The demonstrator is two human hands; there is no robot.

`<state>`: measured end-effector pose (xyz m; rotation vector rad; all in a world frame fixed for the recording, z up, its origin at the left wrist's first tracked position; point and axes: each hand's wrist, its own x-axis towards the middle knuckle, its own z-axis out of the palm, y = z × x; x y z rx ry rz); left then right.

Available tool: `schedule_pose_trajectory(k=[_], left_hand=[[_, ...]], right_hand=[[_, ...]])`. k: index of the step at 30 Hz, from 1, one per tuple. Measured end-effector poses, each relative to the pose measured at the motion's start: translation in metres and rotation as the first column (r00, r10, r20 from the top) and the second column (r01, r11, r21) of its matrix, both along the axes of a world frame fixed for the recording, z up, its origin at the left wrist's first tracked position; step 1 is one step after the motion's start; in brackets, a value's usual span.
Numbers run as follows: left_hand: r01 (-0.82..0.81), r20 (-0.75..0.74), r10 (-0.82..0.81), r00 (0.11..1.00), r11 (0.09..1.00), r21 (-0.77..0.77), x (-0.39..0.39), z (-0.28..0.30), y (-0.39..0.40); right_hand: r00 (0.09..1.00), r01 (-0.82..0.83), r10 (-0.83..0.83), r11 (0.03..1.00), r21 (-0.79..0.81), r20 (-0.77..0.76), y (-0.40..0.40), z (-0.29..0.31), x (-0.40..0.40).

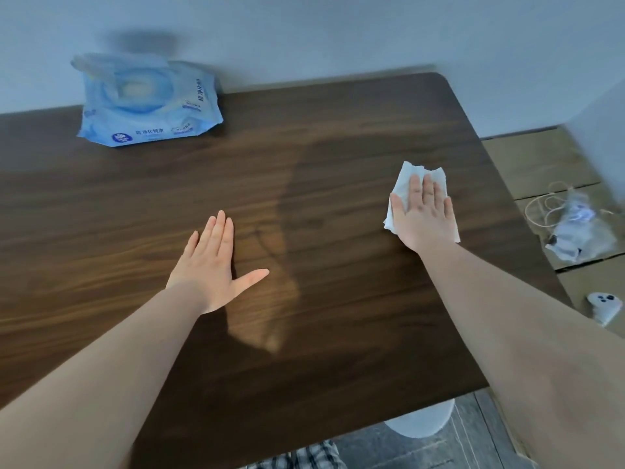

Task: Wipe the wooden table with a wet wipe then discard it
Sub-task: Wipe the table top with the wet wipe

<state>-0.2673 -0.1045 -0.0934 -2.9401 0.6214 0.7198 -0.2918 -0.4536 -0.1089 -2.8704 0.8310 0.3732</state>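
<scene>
- The right hand (424,216) lay flat, palm down, fingers spread only slightly, pressing a crumpled white wet wipe (406,184) onto the dark brown wooden surface (321,164); the grip pinched nothing, it only pinned the wipe beneath the palm.
- The wipe stuck out beyond the fingertips and past the thumb side of that hand, with a small corner showing at the little-finger side.
- The left hand (213,265) rested open and flat on the surface, well apart from the wipe, fingers together and thumb stretched out toward the right hand; it held nothing.
- A pale blue soft plastic pack of wipes (145,99) sat far beyond the left hand, at the surface's back edge by the wall.
- A duller damp-looking streak lay between the two hands.
- Off the surface, beyond the right hand's outer side, a clear bag with a coiled cord (575,225) lay on brown cardboard (541,164).
</scene>
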Motion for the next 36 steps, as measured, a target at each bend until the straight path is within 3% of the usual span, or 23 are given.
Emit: schedule_pose_trajectory(k=[8, 13, 17, 26, 33, 36], left_hand=[[-0.005, -0.027, 0.005, 1.000, 1.000, -0.027, 0.002, 0.005, 0.002], [-0.078, -0.024, 0.076, 0.997, 0.991, -0.109, -0.002, 0.016, 0.029], [-0.194, 0.004, 0.195, 0.981, 0.979, -0.060, -0.013, 0.018, 0.086], [-0.511, 0.025, 0.510, 0.860, 0.859, 0.037, -0.068, 0.021, 0.257], [-0.719, 0.071, 0.716, 0.694, 0.686, 0.113, -0.119, 0.019, 0.373], [-0.769, 0.046, 0.768, 0.638, 0.635, 0.066, -0.133, 0.010, 0.392]], right_hand=[[0.996, 0.079, -0.078, 0.997, 0.024, -0.047, 0.038, 0.009, 0.005], [0.995, -0.095, 0.096, 0.995, 0.012, -0.035, 0.109, 0.011, 0.023], [0.968, -0.253, 0.253, 0.967, 0.043, 0.000, 0.188, 0.005, 0.042], [0.754, -0.655, 0.657, 0.751, 0.082, 0.010, 0.392, 0.005, 0.066], [0.577, -0.815, 0.816, 0.573, 0.088, 0.026, 0.517, 0.001, 0.062], [0.503, -0.863, 0.863, 0.498, 0.085, 0.052, 0.565, 0.000, 0.060]])
